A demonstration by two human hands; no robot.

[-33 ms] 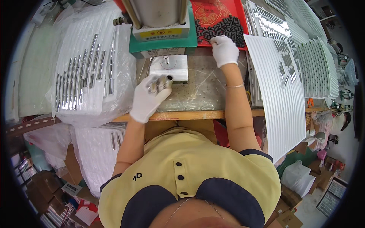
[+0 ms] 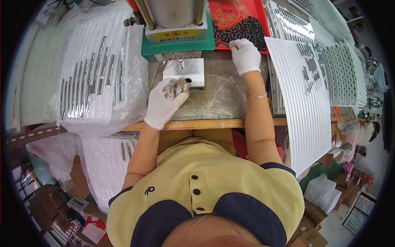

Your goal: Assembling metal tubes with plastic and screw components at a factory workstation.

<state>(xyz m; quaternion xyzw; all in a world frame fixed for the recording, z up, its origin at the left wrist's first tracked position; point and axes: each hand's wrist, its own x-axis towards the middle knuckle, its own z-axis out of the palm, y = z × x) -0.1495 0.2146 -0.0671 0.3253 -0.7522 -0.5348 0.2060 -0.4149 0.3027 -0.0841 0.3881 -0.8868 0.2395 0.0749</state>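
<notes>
My left hand (image 2: 161,106), in a white glove, is closed around several short shiny metal tubes (image 2: 180,87). One tube's dark open end faces up to the right. Just beyond them lies a flat metal block (image 2: 192,71) with a small upright pin (image 2: 180,63), under the press (image 2: 175,24) with its green housing. At the near edge of a red tray (image 2: 266,24) is my right hand (image 2: 247,57), also gloved, its fingers drawn together beside a heap of short black sleeves (image 2: 251,31). What those fingertips hold, if anything, is hidden.
On the left, a plastic-wrapped white ridged stack (image 2: 92,103) bears rows of chrome tubes (image 2: 101,74). A white corrugated sheet (image 2: 300,107) with some small metal pieces slants over the right side of the table. The wooden table edge (image 2: 205,124) runs before me.
My left hand and its metal tubes have shifted slightly to the right. My right hand stays at the tray's near edge, barely moved. The whole view has shifted a little.
</notes>
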